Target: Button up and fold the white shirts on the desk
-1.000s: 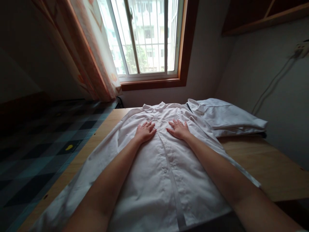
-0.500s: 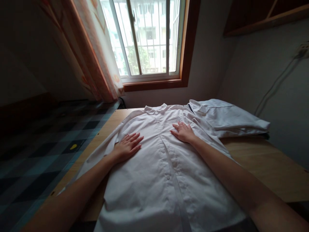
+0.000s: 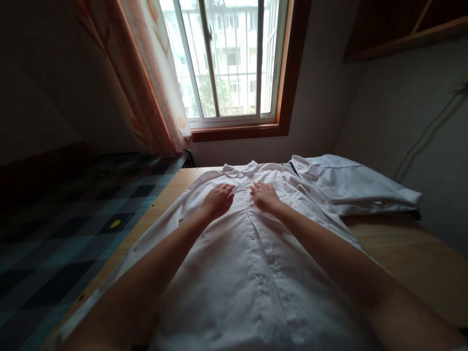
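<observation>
A white button-up shirt [image 3: 215,278] lies front side up, with its collar [image 3: 241,169] toward the window and its row of buttons running down the middle. On the left of the buttons, my left hand [image 3: 219,200] is over the upper chest with its fingers slightly bent. My right hand [image 3: 264,196] is across from it on the other side, fingers a little apart. Both hands are close to the front seam below the collar. Neither visibly holds cloth; whether the fingertips touch the shirt is hard to tell.
Under the shirt is a wooden board [image 3: 405,248]. A folded white garment [image 3: 361,180] lies at its back right. To the left is a checked bedspread [image 3: 76,243]. A curtain [image 3: 146,83] hangs beside the barred window [image 3: 234,68]; a shelf [image 3: 405,44] juts out upper right.
My hands have moved inward and a little farther up the shirt, toward the button line. Their fingers are more bent than before. The view has shifted slightly.
</observation>
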`<state>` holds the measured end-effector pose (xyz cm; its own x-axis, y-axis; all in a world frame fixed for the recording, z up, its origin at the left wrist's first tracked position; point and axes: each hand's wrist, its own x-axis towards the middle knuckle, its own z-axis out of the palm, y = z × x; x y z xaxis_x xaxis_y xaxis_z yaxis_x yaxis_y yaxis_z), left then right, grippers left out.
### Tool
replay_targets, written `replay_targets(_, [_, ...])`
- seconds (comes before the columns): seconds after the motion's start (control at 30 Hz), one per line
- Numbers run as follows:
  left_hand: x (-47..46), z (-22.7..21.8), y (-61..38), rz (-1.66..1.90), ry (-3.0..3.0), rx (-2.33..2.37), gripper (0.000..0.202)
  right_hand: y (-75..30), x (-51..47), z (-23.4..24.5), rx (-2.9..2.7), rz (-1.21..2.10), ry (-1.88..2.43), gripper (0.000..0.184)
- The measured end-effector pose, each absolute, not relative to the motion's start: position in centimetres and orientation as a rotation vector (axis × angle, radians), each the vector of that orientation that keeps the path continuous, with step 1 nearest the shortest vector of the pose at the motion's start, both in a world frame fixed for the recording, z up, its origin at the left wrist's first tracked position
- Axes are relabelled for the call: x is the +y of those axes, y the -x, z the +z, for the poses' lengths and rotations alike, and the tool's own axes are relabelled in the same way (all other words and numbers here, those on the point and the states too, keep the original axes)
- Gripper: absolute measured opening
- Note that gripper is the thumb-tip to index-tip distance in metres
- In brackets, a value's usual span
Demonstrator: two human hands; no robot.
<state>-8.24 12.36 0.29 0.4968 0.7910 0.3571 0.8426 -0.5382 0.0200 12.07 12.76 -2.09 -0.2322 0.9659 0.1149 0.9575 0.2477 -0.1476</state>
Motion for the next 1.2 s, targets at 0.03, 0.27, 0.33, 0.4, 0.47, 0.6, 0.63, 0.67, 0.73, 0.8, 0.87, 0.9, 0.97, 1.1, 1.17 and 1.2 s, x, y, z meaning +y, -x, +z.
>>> replay_targets(0.03, [13.5, -0.4, 6.6, -0.509, 2.552, -1.514, 0.043, -11.3, 13.3, -2.2, -2.333, 0.101, 1.820, 0.051])
replay_targets(0.27, [18.1, -4.1, 3.5, -0.191, 2.545, -1.977, 0.055, -10.6, 15.4, -4.6, -2.149, 0.271, 1.975, 0.057])
replay_targets(0.33, [18.7, -4.0, 4.5, -0.117, 2.522, -2.024, 0.065, -11.5, 15.8, -4.9, -2.089, 0.286, 2.065, 0.065])
replay_targets(0.4, [19.1, -3.6, 5.6, -0.078, 2.471, -2.067, 0.073, -12.8, 16.2, -4.9, -2.039, 0.290, 2.144, 0.072])
replay_targets(0.47, [19.4, -3.2, 6.9, -0.048, 2.417, -2.108, 0.076, -14.4, 16.4, -5.0, -1.994, 0.282, 2.206, 0.073])
replay_targets(0.6, [20.0, -3.2, 9.7, -0.038, 2.335, -2.141, 0.072, -17.7, 16.6, -5.4, -1.896, 0.225, 2.281, 0.072])
replay_targets(0.63, [20.0, -3.2, 10.3, -0.047, 2.326, -2.129, 0.070, -18.3, 16.5, -5.6, -1.876, 0.209, 2.293, 0.070])
replay_targets(0.67, [20.0, -3.2, 10.8, -0.068, 2.319, -2.103, 0.067, -18.8, 16.5, -5.8, -1.859, 0.193, 2.299, 0.068])
replay_targets(0.73, [19.5, -3.1, 11.1, -0.158, 2.286, -2.015, 0.059, -19.3, 16.2, -6.0, -1.833, 0.152, 2.280, 0.064])
replay_targets(0.8, [18.4, -2.8, 10.5, -0.260, 2.253, -1.872, 0.052, -19.3, 15.9, -6.0, -1.808, 0.073, 2.217, 0.058])
replay_targets(0.87, [16.8, -2.5, 9.2, -0.293, 2.247, -1.747, 0.050, -19.1, 15.4, -5.4, -1.824, -0.025, 2.093, 0.047])
replay_targets(0.9, [15.8, -2.3, 8.5, -0.273, 2.261, -1.729, 0.048, -18.9, 15.0, -5.0, -1.868, -0.069, 2.003, 0.043])
replay_targets(0.97, [13.7, -2.4, 7.3, -0.186, 2.315, -1.806, 0.046, -18.4, 13.8, -3.7, -2.019, -0.116, 1.797, 0.039])
replay_targets(1.1, [9.4, -3.2, 6.9, -0.053, 2.427, -1.994, 0.058, -17.4, 9.7, -1.7, -2.334, -0.031, 1.636, 0.037])
replay_targets(1.17, [7.9, -3.7, 7.4, -0.077, 2.459, -1.963, 0.060, -17.1, 7.5, -1.7, -2.371, 0.082, 1.768, 0.042])
replay_targets(1.2, [7.3, -3.9, 7.7, -0.096, 2.469, -1.944, 0.060, -17.1, 6.6, -2.1, -2.354, 0.157, 1.857, 0.046])
